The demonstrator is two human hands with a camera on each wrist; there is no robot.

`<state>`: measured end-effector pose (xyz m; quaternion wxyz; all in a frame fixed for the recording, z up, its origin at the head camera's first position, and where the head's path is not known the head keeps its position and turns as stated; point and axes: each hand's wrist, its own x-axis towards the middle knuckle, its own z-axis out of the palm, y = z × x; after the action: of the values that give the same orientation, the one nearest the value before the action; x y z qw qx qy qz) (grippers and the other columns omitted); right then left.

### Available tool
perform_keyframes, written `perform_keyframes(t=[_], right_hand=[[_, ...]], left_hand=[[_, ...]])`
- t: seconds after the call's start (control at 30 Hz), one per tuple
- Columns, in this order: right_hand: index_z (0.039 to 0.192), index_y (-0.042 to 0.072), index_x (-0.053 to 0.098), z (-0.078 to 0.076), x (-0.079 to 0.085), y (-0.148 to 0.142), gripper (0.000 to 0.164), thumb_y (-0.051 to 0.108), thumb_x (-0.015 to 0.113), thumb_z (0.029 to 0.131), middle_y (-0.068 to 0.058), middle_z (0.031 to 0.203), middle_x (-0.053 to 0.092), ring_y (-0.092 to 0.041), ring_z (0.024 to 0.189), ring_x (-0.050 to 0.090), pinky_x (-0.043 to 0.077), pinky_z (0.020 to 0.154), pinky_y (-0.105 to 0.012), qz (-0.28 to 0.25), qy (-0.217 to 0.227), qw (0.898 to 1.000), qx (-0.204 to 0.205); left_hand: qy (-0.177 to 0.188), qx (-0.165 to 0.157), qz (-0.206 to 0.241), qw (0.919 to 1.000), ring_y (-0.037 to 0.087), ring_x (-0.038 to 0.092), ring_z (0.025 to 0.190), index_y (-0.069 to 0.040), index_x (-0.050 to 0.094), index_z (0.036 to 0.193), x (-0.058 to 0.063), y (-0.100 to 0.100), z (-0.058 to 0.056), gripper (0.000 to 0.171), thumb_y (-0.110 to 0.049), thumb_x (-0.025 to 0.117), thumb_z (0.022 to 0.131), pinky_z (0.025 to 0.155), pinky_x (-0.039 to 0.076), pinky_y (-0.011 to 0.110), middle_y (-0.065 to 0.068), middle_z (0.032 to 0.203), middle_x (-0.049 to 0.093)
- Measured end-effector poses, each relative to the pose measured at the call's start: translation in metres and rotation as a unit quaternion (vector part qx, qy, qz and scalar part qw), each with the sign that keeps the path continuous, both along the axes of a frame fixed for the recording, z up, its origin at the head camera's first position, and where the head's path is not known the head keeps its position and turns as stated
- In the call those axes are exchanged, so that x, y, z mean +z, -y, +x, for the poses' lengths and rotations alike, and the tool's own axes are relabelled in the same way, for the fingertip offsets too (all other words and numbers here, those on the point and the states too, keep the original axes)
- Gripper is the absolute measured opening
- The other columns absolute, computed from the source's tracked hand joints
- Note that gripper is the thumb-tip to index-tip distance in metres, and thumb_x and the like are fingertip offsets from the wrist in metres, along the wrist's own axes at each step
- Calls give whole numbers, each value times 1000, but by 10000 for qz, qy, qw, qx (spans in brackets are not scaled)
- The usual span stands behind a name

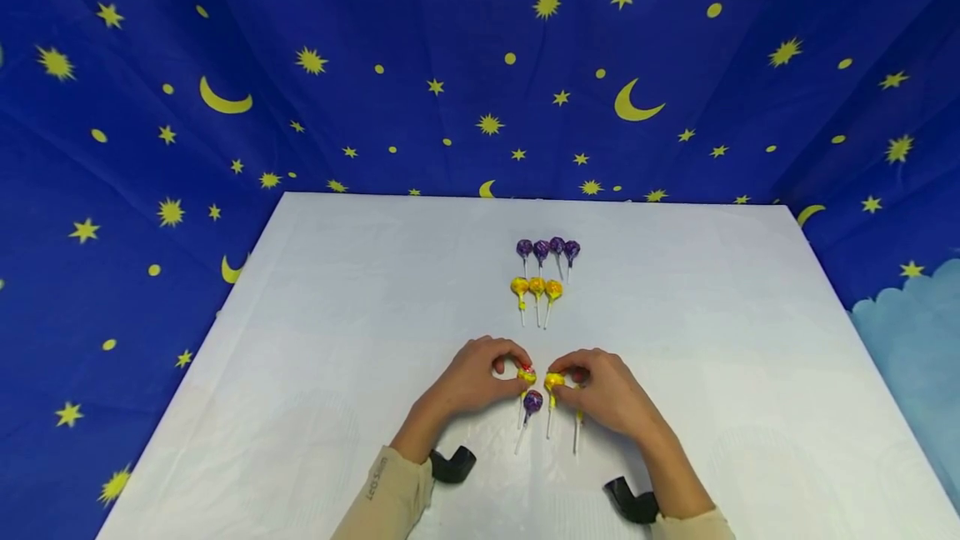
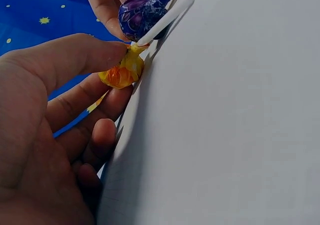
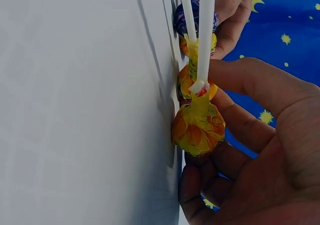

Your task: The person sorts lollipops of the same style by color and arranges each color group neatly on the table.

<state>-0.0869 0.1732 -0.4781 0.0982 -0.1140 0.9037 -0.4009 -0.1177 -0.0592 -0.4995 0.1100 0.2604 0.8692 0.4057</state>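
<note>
My left hand point(image 1: 501, 373) pinches the wrapped head of a yellow lollipop point(image 1: 527, 375) between thumb and fingers; the left wrist view shows that lollipop point(image 2: 121, 74) close up. Opposite it, my right hand point(image 1: 592, 386) pinches another yellow lollipop point(image 1: 553, 379), large in the right wrist view point(image 3: 198, 127), with a second yellow one point(image 3: 192, 80) just beyond it. A purple lollipop point(image 1: 532, 400) lies on the white table point(image 1: 300, 340) between the two hands. All the sticks point toward me.
Farther back on the table lie a row of several purple lollipops point(image 1: 547, 249) and, below it, a row of three yellow ones point(image 1: 536, 288). A blue cloth with stars and moons point(image 1: 480, 65) hangs behind and at both sides.
</note>
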Motion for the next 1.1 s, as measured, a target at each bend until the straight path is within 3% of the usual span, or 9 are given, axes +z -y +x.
perform_keyframes(t=[0.5, 1.1], right_hand=[[94, 22, 75, -2, 0, -2, 18, 20, 80, 77, 12, 85, 63, -14, 79, 55, 44, 72, -34, 53, 36, 10000, 11], [96, 23, 76, 0, -3, -1, 19, 23, 80, 77, 13, 86, 64, -10, 79, 55, 46, 72, -33, 67, -9, 10000, -47]], left_hand=[[475, 271, 325, 9980, 10, 51, 65, -27, 68, 102, 5, -1, -4, 20, -31, 75, 84, 58, 42, 27, -8, 78, 58], [142, 1169, 497, 9918, 14, 46, 57, -24, 68, 101, 10, 2, -31, 19, -27, 76, 84, 54, 40, 30, -4, 75, 59]])
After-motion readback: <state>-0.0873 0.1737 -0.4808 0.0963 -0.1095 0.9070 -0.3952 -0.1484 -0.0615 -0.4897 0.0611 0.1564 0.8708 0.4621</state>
